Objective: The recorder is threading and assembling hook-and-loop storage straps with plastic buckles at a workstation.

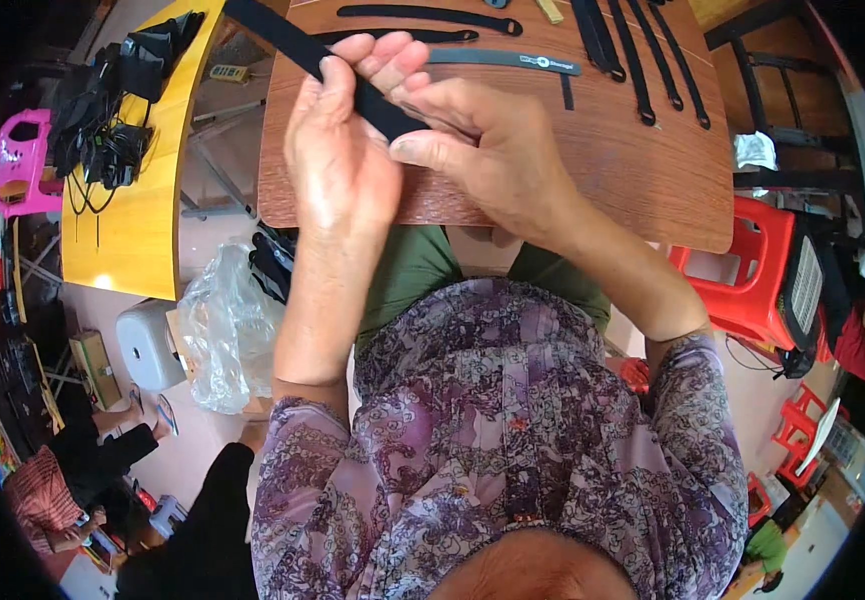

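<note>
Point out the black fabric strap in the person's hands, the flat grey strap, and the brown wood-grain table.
Black fabric strap (298, 44): head view, on its upper stretch.
Flat grey strap (493, 58): head view, around mid-length.
Brown wood-grain table (643, 180): head view, on its bare top.

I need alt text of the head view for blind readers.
A person's left hand and right hand hold a black strap over a brown table. More black straps and a grey strap lie on it.
</note>
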A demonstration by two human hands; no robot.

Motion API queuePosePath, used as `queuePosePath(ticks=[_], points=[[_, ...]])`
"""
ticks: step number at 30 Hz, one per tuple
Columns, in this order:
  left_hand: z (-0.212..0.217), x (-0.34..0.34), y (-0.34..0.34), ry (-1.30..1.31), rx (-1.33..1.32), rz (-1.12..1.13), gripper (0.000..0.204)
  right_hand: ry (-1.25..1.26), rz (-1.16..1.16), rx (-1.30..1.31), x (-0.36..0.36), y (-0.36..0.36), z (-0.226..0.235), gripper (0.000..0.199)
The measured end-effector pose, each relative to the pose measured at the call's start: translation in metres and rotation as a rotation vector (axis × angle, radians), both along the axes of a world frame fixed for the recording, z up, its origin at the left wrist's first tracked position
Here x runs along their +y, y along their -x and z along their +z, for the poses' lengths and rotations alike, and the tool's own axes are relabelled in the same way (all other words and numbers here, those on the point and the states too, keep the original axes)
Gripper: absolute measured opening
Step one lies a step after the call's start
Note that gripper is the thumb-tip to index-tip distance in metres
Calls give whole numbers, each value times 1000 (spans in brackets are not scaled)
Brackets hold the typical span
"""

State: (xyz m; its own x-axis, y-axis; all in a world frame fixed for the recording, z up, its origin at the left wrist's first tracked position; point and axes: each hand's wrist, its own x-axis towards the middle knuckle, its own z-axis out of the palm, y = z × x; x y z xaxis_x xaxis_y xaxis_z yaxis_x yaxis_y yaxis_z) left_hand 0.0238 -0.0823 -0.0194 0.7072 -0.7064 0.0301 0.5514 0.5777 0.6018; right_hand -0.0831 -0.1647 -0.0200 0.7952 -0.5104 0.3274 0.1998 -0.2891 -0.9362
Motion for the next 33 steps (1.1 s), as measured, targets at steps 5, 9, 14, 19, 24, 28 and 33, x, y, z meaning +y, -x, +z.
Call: queuePosePath(ticks=[5,9,14,19,24,28,33], points=[[18,9,19,-32,-3,-74,32,-758,209,132,-12,13,17,16],[4,24,20,-247,-284,-111,32,-1039,382,220,-30,27,12,13],[-6,36,19,-234,-265,-81,27,-635,254,321,-13,31,17,19],[-10,40,17,-214,-213,-40,23,-165,100,302,-16,42,20,27],[-5,38,27,-185,-171,-60,25,33,113,65,-6,45,11,33],[-6,35,27,-155,-176,-57,27,-193,142,134,1,47,23,30],[-14,36,27,-180,-172,-68,26,40,98,166,-4,49,15,28]])
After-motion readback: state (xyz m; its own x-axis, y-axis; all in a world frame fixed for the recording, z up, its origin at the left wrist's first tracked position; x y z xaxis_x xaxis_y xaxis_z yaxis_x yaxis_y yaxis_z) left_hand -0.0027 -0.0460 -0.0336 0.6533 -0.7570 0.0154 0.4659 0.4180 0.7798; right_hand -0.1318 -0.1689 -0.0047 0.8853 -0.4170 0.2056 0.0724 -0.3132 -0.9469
